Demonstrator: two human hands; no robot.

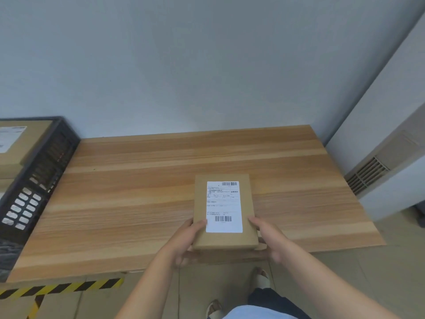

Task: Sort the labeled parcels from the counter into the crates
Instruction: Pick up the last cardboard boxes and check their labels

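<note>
A flat brown cardboard parcel [248, 238] with a white barcode label [224, 207] on top is over the near edge of the wooden counter [138, 192]. My left hand [188, 240] grips its near left corner, thumb on top beside the label. My right hand [269, 238] grips its near right side, fingers curled underneath. A black plastic crate [39, 178] stands at the counter's left end and holds at least one labeled brown parcel [23, 139].
A grey wall runs behind the counter. A white cabinet with a vent grille [368, 173] stands to the right. Black-and-yellow hazard tape [62, 288] marks the floor at lower left. My feet in sandals [259, 279] show below the counter edge.
</note>
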